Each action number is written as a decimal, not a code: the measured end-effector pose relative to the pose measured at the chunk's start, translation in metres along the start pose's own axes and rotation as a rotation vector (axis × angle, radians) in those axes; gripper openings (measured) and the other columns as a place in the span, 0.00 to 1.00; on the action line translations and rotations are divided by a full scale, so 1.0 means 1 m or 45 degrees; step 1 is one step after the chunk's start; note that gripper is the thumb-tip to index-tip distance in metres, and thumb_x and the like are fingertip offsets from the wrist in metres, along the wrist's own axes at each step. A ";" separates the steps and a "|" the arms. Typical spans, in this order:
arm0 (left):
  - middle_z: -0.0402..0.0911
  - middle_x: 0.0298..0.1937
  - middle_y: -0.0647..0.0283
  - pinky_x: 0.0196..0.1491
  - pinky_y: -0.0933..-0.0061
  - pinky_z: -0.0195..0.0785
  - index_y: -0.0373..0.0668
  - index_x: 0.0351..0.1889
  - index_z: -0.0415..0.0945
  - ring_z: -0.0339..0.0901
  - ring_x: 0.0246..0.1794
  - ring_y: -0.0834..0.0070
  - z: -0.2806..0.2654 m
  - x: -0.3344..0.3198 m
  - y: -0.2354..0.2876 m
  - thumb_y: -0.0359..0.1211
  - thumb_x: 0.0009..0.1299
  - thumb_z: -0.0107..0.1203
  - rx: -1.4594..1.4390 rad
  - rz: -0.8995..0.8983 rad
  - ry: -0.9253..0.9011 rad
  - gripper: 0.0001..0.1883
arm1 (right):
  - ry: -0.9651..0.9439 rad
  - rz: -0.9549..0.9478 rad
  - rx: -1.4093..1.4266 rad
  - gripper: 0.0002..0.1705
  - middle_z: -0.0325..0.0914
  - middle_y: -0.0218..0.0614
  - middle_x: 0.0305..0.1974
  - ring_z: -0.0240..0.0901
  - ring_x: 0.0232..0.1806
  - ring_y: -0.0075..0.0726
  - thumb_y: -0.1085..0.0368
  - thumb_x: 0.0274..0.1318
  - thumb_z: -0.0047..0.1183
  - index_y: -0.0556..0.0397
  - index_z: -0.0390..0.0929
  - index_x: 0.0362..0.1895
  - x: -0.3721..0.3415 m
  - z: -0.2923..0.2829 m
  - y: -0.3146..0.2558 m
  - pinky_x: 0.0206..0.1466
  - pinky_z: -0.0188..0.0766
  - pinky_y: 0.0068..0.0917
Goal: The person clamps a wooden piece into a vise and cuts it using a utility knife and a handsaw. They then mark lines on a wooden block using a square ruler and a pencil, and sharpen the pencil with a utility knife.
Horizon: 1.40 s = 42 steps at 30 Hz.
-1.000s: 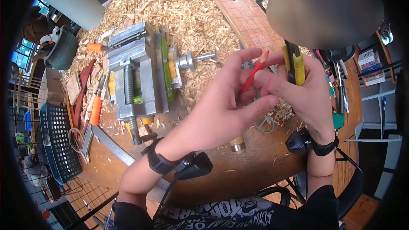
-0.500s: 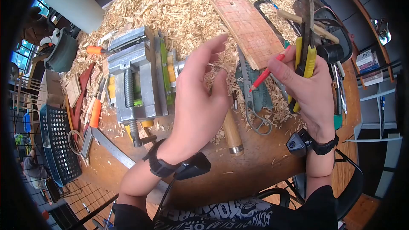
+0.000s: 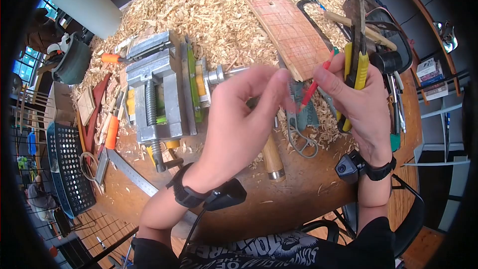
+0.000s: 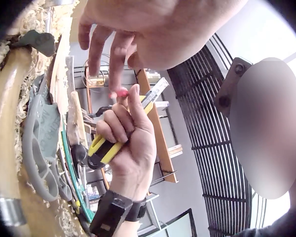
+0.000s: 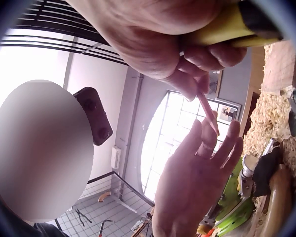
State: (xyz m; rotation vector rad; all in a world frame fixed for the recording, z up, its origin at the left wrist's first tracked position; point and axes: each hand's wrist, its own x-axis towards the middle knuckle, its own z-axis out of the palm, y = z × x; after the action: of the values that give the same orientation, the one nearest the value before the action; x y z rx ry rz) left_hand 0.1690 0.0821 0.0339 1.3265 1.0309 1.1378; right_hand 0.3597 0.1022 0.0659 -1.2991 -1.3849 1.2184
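My right hand holds a yellow and black utility knife against its palm, blade extended in the left wrist view. Between its thumb and forefinger it also pinches a red pencil, point slanting down towards my left hand. That left hand is raised with loosely bent fingers and grips nothing. Its fingertips are close to the pencil's point, and in the right wrist view the pencil overlaps the left fingers. Below the pencil lie grey-handled scissors and a wooden tool handle.
A metal vise stands left of centre on the bench. Wood shavings are heaped behind it. Beyond the hands lies a board marked with red lines. A metal square and a perforated basket are at the left.
My left hand drew back left from around the pencil, its fingers spread, then came in again near the pencil's point. The right hand keeps the pencil and the knife, the pencil now steeper.
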 end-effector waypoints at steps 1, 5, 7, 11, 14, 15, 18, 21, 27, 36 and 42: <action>0.84 0.36 0.62 0.45 0.79 0.73 0.32 0.53 0.77 0.80 0.38 0.81 0.001 -0.001 0.003 0.31 0.79 0.50 0.000 0.000 0.000 0.13 | -0.012 0.011 0.032 0.15 0.75 0.21 0.24 0.66 0.25 0.11 0.60 0.54 0.71 0.55 0.78 0.32 0.000 0.001 0.000 0.29 0.61 0.14; 0.83 0.38 0.63 0.45 0.80 0.72 0.32 0.54 0.75 0.80 0.40 0.82 0.007 -0.004 0.006 0.33 0.79 0.51 -0.010 -0.121 -0.095 0.14 | -0.069 0.019 0.167 0.13 0.76 0.21 0.24 0.66 0.23 0.11 0.61 0.55 0.69 0.54 0.79 0.34 -0.001 0.002 0.002 0.26 0.58 0.13; 0.83 0.39 0.64 0.45 0.79 0.72 0.32 0.54 0.75 0.79 0.39 0.82 0.008 -0.004 0.005 0.33 0.79 0.51 -0.023 -0.126 -0.092 0.14 | -0.114 0.089 0.253 0.12 0.76 0.21 0.24 0.64 0.22 0.11 0.62 0.56 0.69 0.54 0.79 0.34 -0.002 0.003 0.001 0.24 0.57 0.13; 0.82 0.39 0.64 0.43 0.80 0.72 0.32 0.53 0.75 0.78 0.38 0.82 0.009 -0.004 0.000 0.33 0.79 0.51 -0.141 -0.087 -0.232 0.13 | -0.240 0.173 0.437 0.11 0.77 0.22 0.25 0.61 0.19 0.11 0.62 0.57 0.68 0.53 0.80 0.35 -0.001 0.003 0.006 0.20 0.51 0.12; 0.81 0.38 0.65 0.40 0.81 0.70 0.33 0.52 0.75 0.77 0.35 0.83 0.008 -0.004 0.001 0.32 0.79 0.49 -0.316 -0.156 -0.302 0.12 | -0.260 0.136 0.349 0.11 0.77 0.23 0.26 0.64 0.20 0.13 0.60 0.59 0.66 0.53 0.80 0.36 -0.001 0.005 0.008 0.22 0.56 0.14; 0.80 0.37 0.65 0.38 0.81 0.69 0.33 0.52 0.74 0.76 0.34 0.83 0.007 -0.004 0.001 0.32 0.80 0.48 -0.365 -0.208 -0.327 0.12 | -0.260 0.137 0.349 0.11 0.77 0.23 0.26 0.64 0.20 0.13 0.60 0.59 0.66 0.53 0.80 0.36 -0.001 0.006 0.007 0.22 0.56 0.14; 0.79 0.35 0.65 0.36 0.82 0.67 0.34 0.54 0.73 0.74 0.31 0.82 0.005 -0.003 0.001 0.33 0.81 0.45 -0.428 -0.274 -0.245 0.13 | -0.166 0.052 0.195 0.14 0.78 0.23 0.26 0.68 0.22 0.16 0.56 0.62 0.63 0.53 0.79 0.37 -0.002 0.014 0.006 0.24 0.62 0.18; 0.79 0.35 0.65 0.37 0.81 0.68 0.34 0.56 0.72 0.74 0.30 0.80 0.002 -0.003 0.006 0.33 0.81 0.44 -0.463 -0.317 -0.203 0.13 | 0.002 -0.296 -0.146 0.19 0.77 0.28 0.23 0.72 0.23 0.21 0.50 0.61 0.63 0.54 0.77 0.36 0.001 0.017 0.014 0.25 0.66 0.24; 0.77 0.36 0.65 0.38 0.81 0.67 0.35 0.55 0.70 0.73 0.32 0.80 0.011 -0.004 -0.001 0.32 0.81 0.44 -0.596 -0.181 -0.112 0.11 | -0.002 -0.494 -0.947 0.27 0.73 0.44 0.18 0.75 0.20 0.49 0.43 0.58 0.62 0.55 0.71 0.30 0.001 0.009 0.003 0.23 0.65 0.36; 0.65 0.29 0.74 0.30 0.83 0.55 0.39 0.49 0.70 0.60 0.26 0.86 0.006 -0.004 -0.001 0.34 0.82 0.42 -0.579 -0.293 -0.142 0.09 | -0.017 -0.535 -1.138 0.26 0.74 0.47 0.18 0.74 0.21 0.57 0.44 0.60 0.58 0.55 0.71 0.26 0.002 0.007 0.002 0.23 0.65 0.42; 0.60 0.25 0.76 0.25 0.83 0.46 0.41 0.43 0.71 0.53 0.22 0.88 0.012 -0.004 -0.002 0.41 0.83 0.42 -0.333 -0.238 -0.030 0.14 | 0.001 -0.573 -1.150 0.26 0.72 0.48 0.16 0.74 0.20 0.57 0.44 0.61 0.57 0.55 0.72 0.25 0.003 0.010 0.009 0.23 0.66 0.43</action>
State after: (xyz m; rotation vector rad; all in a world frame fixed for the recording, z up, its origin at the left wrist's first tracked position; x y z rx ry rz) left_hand 0.1806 0.0766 0.0317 1.0133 0.9326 1.0724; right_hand 0.3512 0.1041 0.0552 -1.4159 -2.1958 0.2571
